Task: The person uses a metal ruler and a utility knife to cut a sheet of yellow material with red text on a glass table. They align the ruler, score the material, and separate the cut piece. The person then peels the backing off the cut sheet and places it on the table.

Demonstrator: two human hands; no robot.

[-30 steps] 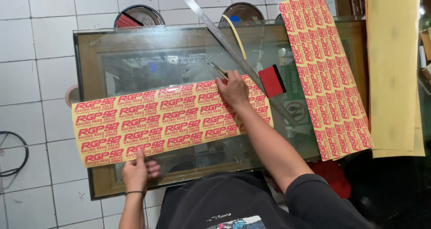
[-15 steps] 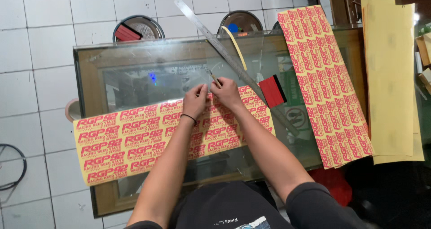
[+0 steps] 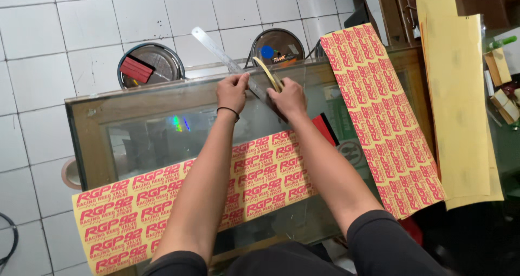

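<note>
My left hand (image 3: 233,92) grips a long metal ruler (image 3: 214,47) that lies slanted over the far edge of a glass-topped counter (image 3: 141,127). Beside it, my right hand (image 3: 288,98) holds a thin yellowish tape ring (image 3: 269,73) against the ruler's lower end. A long yellow sticker sheet with red print (image 3: 135,208) lies across the counter under my forearms. Just right of my right wrist, a red and black squeegee (image 3: 326,129) rests on the glass.
A second printed sticker sheet (image 3: 382,119) lies slanted on the counter's right end, with plain yellow sheets (image 3: 460,97) beside it. Two round tins (image 3: 157,62) (image 3: 279,44) stand on the white tiled floor beyond the counter. Small boxes (image 3: 504,86) sit at far right.
Both hands left the sticker sheet and moved up to the counter's far edge, onto the ruler and tape ring. A second ago my left hand was at the sheet's near edge.
</note>
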